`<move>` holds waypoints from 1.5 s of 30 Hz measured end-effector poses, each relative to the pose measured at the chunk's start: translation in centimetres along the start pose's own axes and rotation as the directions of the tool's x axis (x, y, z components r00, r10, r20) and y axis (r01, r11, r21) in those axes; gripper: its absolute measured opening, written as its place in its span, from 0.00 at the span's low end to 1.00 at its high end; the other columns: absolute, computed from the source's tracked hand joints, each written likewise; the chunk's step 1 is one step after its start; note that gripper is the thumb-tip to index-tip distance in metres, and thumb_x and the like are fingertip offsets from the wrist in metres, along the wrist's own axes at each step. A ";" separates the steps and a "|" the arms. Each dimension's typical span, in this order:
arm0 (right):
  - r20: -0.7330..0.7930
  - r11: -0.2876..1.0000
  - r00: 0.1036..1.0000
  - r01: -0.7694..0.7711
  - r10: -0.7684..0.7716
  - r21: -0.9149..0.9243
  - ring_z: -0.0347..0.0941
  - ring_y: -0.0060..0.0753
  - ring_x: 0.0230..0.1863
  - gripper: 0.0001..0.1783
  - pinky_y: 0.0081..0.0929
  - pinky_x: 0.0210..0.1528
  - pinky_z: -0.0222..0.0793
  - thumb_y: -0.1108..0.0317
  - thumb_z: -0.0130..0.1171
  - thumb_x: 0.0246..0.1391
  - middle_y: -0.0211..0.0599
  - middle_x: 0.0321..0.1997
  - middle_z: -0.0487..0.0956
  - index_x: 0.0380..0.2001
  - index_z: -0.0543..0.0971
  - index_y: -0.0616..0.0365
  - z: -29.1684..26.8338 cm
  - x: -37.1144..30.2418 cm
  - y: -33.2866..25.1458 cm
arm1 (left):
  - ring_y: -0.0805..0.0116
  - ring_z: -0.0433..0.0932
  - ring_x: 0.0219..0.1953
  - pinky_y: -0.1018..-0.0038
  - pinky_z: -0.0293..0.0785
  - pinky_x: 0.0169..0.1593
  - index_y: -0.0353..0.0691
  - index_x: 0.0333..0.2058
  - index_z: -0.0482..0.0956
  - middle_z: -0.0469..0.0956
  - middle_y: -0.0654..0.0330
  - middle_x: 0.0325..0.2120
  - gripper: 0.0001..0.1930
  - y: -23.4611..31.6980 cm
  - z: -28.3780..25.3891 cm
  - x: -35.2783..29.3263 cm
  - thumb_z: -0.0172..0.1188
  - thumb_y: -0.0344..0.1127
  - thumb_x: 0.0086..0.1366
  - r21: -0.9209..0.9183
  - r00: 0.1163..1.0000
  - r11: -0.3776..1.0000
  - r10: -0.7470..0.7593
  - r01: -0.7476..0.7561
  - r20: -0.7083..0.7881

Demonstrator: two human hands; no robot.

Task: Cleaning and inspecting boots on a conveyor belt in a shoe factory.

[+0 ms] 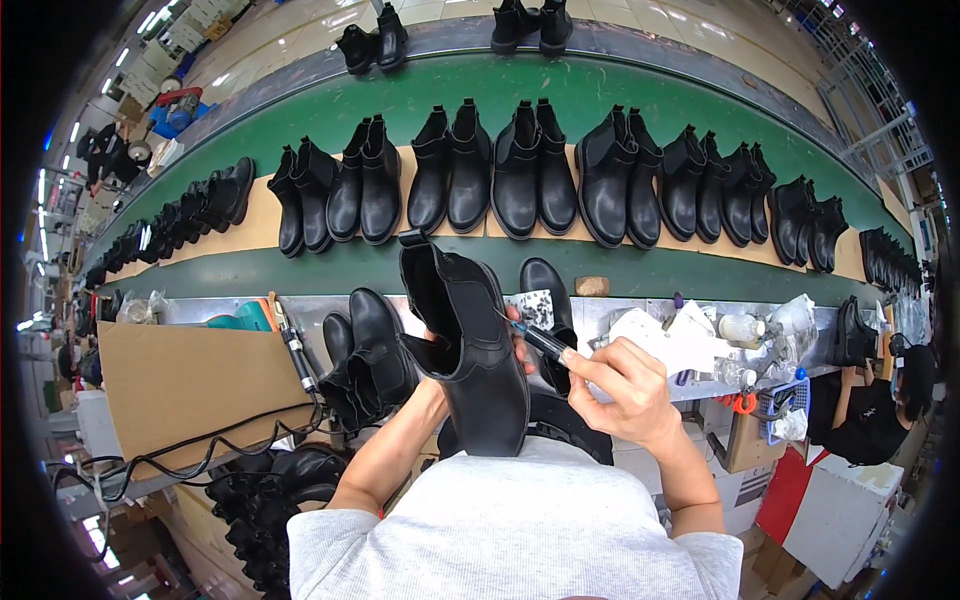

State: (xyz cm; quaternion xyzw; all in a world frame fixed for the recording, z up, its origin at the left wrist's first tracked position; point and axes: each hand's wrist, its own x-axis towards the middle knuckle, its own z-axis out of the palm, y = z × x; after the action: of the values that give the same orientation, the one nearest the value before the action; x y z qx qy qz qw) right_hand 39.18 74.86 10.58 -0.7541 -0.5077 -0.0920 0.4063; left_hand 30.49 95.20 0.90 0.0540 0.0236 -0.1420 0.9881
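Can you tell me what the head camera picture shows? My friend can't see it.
A person's left hand holds up a black ankle boot while the right hand touches a pen-like tool to it. More black boots line a green conveyor belt.

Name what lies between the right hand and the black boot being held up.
In the head view, a dark marker pen spans it: the right hand holds it, tip toward the black boot.

A light grey short-sleeved T-shirt point(520, 530) of plain, unmarked fabric is worn. The sleeves are cut off above the elbows, so both forearms are left bare. No gloves, watch or rings are seen on the left hand point(435, 385) or the right hand point(625, 385).
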 end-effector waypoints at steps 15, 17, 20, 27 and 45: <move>-0.065 0.999 0.998 -0.004 0.001 -0.042 0.65 0.26 0.18 0.20 0.20 0.18 0.63 0.80 0.61 0.29 0.30 0.18 0.69 0.34 0.80 0.59 -0.3 0.3 0.3 | 0.57 0.72 0.37 0.52 0.74 0.45 0.35 0.47 0.65 0.72 0.53 0.30 0.31 -0.7 0.0 0.3 0.54 0.57 0.56 0.211 0.994 0.974 0.096 -0.082 -0.056; -0.054 1.000 0.999 -0.002 0.001 -0.019 0.65 0.25 0.18 0.20 0.20 0.18 0.63 0.80 0.61 0.30 0.30 0.18 0.69 0.34 0.80 0.59 -0.1 0.4 0.4 | 0.57 0.72 0.36 0.53 0.74 0.44 0.35 0.48 0.65 0.72 0.53 0.30 0.31 -0.7 0.4 0.4 0.54 0.56 0.57 0.214 0.993 0.973 0.098 -0.083 -0.062; -0.041 1.000 0.999 0.004 -0.004 -0.018 0.65 0.26 0.17 0.19 0.20 0.18 0.62 0.80 0.61 0.30 0.30 0.17 0.68 0.34 0.79 0.60 -0.1 0.3 0.3 | 0.56 0.73 0.35 0.53 0.74 0.44 0.36 0.49 0.64 0.72 0.53 0.30 0.30 -0.7 0.0 0.4 0.54 0.56 0.57 0.203 0.993 0.975 0.105 -0.093 -0.049; -0.019 1.000 1.000 -0.006 0.006 -0.010 0.64 0.25 0.17 0.19 0.20 0.17 0.62 0.80 0.61 0.30 0.29 0.16 0.68 0.33 0.79 0.59 -0.5 -0.4 -0.2 | 0.37 0.73 0.42 0.51 0.72 0.45 0.36 0.51 0.61 0.73 0.38 0.35 0.47 -0.5 0.8 0.6 0.59 0.69 0.41 0.020 0.994 0.996 0.091 -0.092 0.062; -0.022 0.980 0.980 -0.196 0.196 -0.022 0.69 0.32 0.20 0.18 0.26 0.22 0.66 0.80 0.61 0.32 0.34 0.20 0.72 0.33 0.80 0.58 -2.1 -0.7 0.2 | 0.59 0.72 0.33 0.59 0.75 0.41 0.38 0.49 0.67 0.71 0.50 0.38 0.24 0.6 1.9 1.1 0.50 0.50 0.61 0.194 0.974 0.962 0.211 -0.193 -0.078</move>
State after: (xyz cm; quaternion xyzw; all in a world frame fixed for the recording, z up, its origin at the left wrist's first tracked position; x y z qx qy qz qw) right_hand 39.62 72.81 11.43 -0.8043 -0.4258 -0.0652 0.4092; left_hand 31.73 95.22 2.81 0.1548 0.0529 -0.0391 0.9858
